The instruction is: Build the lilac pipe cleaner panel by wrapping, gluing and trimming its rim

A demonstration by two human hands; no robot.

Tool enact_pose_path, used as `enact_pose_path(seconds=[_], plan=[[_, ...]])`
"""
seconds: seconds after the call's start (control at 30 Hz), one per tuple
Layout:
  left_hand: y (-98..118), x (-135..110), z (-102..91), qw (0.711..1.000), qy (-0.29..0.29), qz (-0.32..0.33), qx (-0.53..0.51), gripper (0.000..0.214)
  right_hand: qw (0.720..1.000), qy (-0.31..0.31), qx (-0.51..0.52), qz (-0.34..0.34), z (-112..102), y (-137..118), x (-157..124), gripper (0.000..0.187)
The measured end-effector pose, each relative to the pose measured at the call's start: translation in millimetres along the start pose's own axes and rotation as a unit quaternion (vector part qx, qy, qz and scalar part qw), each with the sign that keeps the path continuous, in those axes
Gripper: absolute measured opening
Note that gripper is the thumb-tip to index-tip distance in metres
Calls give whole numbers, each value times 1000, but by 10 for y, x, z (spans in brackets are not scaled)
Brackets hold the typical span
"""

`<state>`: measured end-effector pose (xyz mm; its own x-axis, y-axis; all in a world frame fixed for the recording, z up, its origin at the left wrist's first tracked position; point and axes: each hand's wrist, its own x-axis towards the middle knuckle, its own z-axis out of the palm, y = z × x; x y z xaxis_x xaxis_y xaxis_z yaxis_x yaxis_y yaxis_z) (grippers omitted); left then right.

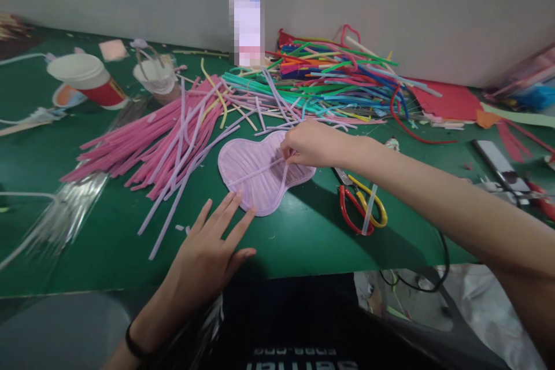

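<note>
A lilac butterfly-like shape (243, 153) with a fuzzy raised rim and streaked lilac filling lies flat on the green table. My left hand (212, 248) is open, palm down, its fingertips resting on the near-left rim. From the right, my right hand (310, 144) reaches over the shape, thumb and forefinger pinched on a lilac pipe cleaner (258, 171) that crosses its middle. The pinched part is hidden by the fingers. Under my right forearm lie scissors (362, 208) with one red and one yellow handle.
Pink pipe cleaners (143, 139), with loose lilac ones (162, 214) on top, spread to the left. A mixed colourful heap (338, 75) lies at the back. Left stand a paper cup (97, 81) and a smaller cup (158, 78). Red sheets (448, 101) lie back right.
</note>
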<state>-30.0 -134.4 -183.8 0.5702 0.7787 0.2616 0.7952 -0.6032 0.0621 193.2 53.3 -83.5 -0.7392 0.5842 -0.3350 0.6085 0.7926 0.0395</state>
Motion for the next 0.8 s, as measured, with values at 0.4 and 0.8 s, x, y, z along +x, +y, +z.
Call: enact_pose_path(seconds=[0.4,0.8], plan=[[329,408,82,974,149,-136,-105,10,1000,-9,3,-7,-21,-28,50,15],[316,461,67,976,133,-136,-109,9,1000,5,20,-21,34,4,103,15]])
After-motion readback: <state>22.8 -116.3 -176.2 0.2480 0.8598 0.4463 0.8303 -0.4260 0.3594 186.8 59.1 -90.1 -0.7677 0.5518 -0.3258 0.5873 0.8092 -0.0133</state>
